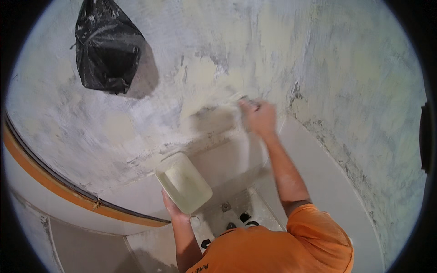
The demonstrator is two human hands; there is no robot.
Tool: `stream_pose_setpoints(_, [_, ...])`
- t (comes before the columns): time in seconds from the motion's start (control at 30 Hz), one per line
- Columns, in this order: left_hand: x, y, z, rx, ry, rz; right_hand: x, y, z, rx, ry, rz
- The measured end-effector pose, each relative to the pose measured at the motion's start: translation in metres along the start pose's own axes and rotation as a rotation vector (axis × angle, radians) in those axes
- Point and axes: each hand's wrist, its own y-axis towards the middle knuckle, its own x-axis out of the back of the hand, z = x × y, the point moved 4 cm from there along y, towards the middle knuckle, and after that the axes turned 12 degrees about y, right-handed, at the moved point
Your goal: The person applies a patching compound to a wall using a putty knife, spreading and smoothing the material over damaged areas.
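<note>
Up and right of pale tub (pixel 195 199), right hand (pixel 261 117) closed round small tool (pixel 244 97), blurred, kind unclear, close to wall (pixel 268 41). Left hand (pixel 172 207) grasps tub at its near, lower side; fingers mostly hidden. Above tub, pale coat (pixel 200 70) spreads over much of wall, streaked, patchy: work looks well begun, not finished. Farther up and right of tub, dark rough patch (pixel 297 92) seems left to cover. Up and left of tub, black plastic bag (pixel 109 50) hangs. Amount left inside tub: cannot tell.
</note>
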Motion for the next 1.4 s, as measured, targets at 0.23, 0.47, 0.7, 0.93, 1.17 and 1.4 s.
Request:
stream_pose_setpoints(0.23, [-0.022, -0.015, 0.000, -0.091, 0.121, 0.035, 0.086, -0.010, 0.006, -0.004, -0.092, 0.023])
stream_pose_setpoints(0.47, [-0.019, -0.026, 0.000, -0.068, 0.014, 0.046, 0.056, -0.051, 0.059, 0.161, 0.151, 0.125])
stream_pose_setpoints(0.7, [-0.022, -0.049, -0.014, -0.092, 0.065, 0.036, -0.012, -0.054, 0.086, 0.414, 0.006, 0.303])
stream_pose_setpoints(0.93, [-0.005, -0.046, -0.013, -0.073, -0.056, -0.008, 0.030, 0.030, 0.060, 0.197, -0.201, 0.342])
stream_pose_setpoints(1.17, [-0.013, -0.036, -0.013, -0.200, 0.123, 0.095, 0.114, 0.028, 0.020, 0.147, -0.304, 0.088])
stream_pose_setpoints(1.4, [-0.018, -0.033, -0.015, -0.102, 0.042, 0.021, 0.061, -0.021, 0.014, 0.065, 0.224, 0.189])
